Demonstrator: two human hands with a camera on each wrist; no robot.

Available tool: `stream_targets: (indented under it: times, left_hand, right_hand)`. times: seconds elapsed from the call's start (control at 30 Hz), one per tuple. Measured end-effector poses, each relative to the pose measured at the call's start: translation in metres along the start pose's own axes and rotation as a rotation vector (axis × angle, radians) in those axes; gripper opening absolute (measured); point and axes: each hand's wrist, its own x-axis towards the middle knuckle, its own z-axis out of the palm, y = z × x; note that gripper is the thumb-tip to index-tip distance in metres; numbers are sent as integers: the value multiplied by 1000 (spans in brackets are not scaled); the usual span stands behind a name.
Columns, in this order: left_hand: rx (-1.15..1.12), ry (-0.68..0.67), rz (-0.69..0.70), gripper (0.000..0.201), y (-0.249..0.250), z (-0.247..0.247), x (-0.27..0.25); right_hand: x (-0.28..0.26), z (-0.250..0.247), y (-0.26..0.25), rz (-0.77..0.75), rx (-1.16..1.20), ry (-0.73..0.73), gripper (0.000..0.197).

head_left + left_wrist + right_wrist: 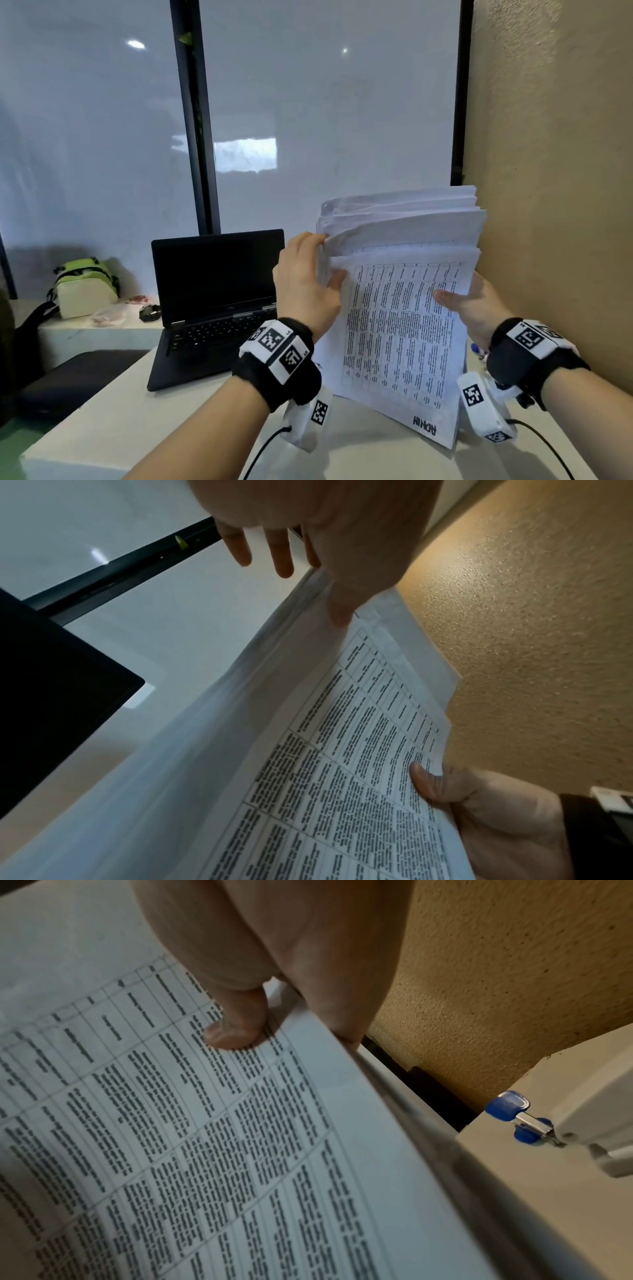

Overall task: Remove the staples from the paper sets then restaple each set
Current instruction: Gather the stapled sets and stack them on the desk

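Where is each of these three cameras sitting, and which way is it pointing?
Head: worn on the person's head, looking forward and down at the paper stack, laptop and window; both forearms and hands show.
Left wrist: on the left wrist, looking along the left hand up the stack's edge; the right hand shows too.
Right wrist: on the right wrist, looking along the right hand's thumb pressed on the printed page; a blue-handled tool lies by the wall.
Shared: all three see the printed table page; both wrist views see the textured wall.
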Motion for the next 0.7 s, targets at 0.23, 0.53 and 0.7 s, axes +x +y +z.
stream_targets:
  times: [0.23, 0.53, 0.7]
  left_hand:
    - [-223, -3, -33, 54, 5, 1, 8]
    - [-131, -37, 19, 51, 3, -1, 16]
    - [-78, -233, -69, 78, 11, -2, 25]
  right_hand:
    - [4, 0, 4, 6, 12, 18, 48]
    - [5, 1, 7, 7, 15, 39, 48]
    - [-2, 1, 4, -17, -2, 26, 49]
